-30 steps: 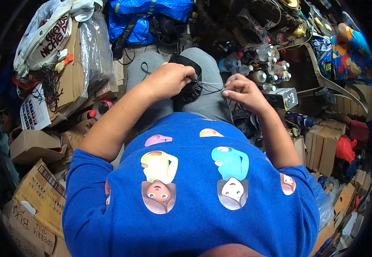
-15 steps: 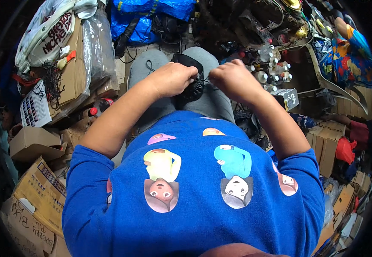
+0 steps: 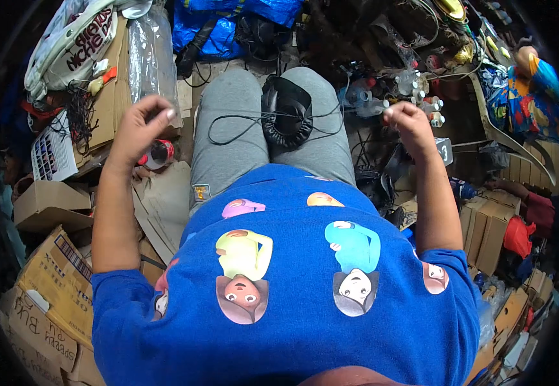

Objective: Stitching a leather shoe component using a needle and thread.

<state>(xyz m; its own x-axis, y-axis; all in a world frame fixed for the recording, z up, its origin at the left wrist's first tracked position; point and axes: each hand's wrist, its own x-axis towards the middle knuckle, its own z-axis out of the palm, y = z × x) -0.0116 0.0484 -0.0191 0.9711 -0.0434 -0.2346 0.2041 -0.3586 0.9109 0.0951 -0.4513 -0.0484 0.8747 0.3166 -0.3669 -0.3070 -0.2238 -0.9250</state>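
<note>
A black piece that looks like a shoe upper [image 3: 286,106], with a puckered, gathered rim at its near end, rests between my thighs. A thin black cord [image 3: 238,118] crosses it and runs out to both sides, with a loose loop over my left thigh. My left hand [image 3: 143,127] is raised well to the left, thumb and fingers closed on one end of the cord. Out to the right, my right hand [image 3: 412,126] pinches the other end, the line thin and hard to follow near the fingers.
Cardboard boxes [image 3: 54,209] and flattened card [image 3: 102,109] crowd the left side. Ahead lies a blue plastic bag [image 3: 205,38]. Several small capped bottles [image 3: 434,106] stand beyond my right hand, near a curved strip [image 3: 517,145]. More cartons [image 3: 488,222] are stacked at the right.
Both hands have moved apart from over the shoe upper, the left outward to the left and the right outward to the right. The cord is now stretched out sideways across my lap.
</note>
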